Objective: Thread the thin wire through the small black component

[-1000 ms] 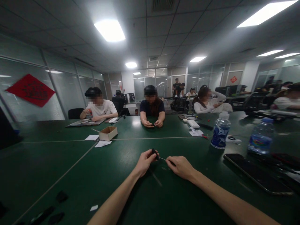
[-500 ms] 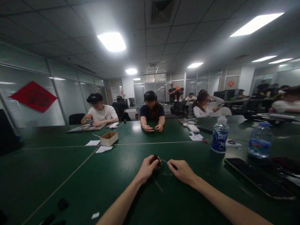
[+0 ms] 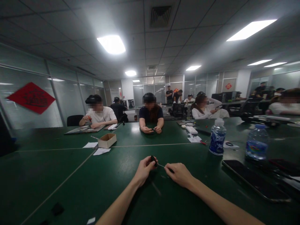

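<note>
Spreading across most of the view is a dark green tabletop point(image 3: 70, 175), with other people seated at its far side, busy with their own hands. On the right lie a dark phone point(image 3: 255, 179), face up, and two water bottles point(image 3: 217, 137), one behind the other. A cardboard box point(image 3: 107, 140) sits near the middle seam with paper slips beside it.

Near the bottom centre, just above the tabletop, the left hand point(image 3: 143, 170) is curled closed, pinching a small black piece point(image 3: 153, 160) between thumb and fingertips. The right hand point(image 3: 179, 173) is closed too, gripping a thin tool point(image 3: 161, 165) whose pale tip points at the black piece.

The black piece looks light and rigid, and small enough to slip out of a loose pinch. Taking it by its sides with the fingertips seems the safest hold. The thin tool looks slender enough to flex, so a grip close to its dark back end should steady it.

Fingers cover most of the black piece, so its shape cannot be made out. Whether the tool's tip touches it or stops just short is too blurred to tell. Some dark bits at the lower left edge are cut off.
</note>
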`<act>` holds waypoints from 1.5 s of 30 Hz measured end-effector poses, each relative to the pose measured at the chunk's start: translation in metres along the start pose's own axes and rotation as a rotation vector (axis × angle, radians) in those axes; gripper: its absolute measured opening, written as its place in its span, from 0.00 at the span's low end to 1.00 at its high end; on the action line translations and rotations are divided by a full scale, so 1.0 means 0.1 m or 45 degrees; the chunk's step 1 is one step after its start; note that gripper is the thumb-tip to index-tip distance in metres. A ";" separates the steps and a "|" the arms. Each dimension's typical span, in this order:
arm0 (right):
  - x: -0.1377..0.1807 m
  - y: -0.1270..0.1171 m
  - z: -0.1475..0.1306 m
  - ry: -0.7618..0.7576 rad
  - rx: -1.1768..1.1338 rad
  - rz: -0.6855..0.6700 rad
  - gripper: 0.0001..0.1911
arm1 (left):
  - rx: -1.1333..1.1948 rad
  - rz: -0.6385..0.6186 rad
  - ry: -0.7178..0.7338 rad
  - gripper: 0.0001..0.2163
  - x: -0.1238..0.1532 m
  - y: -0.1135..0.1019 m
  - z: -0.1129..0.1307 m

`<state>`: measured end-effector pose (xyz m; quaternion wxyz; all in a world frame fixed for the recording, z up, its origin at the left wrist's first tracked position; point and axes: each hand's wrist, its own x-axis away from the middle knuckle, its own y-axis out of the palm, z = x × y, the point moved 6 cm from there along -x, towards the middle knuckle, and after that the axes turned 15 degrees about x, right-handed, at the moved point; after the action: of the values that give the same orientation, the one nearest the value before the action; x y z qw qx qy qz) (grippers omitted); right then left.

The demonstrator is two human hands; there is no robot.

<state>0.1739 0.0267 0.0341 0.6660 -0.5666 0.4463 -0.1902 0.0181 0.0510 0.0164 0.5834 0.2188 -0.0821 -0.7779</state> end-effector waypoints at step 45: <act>-0.02 0.01 0.01 0.029 0.090 -0.025 0.16 | 0.129 0.053 0.025 0.19 -0.08 -0.13 -0.13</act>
<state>0.1738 0.0294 0.0343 0.6786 -0.5448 0.4414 -0.2188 0.0146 0.0643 0.0015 0.5885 0.2537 -0.1203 -0.7582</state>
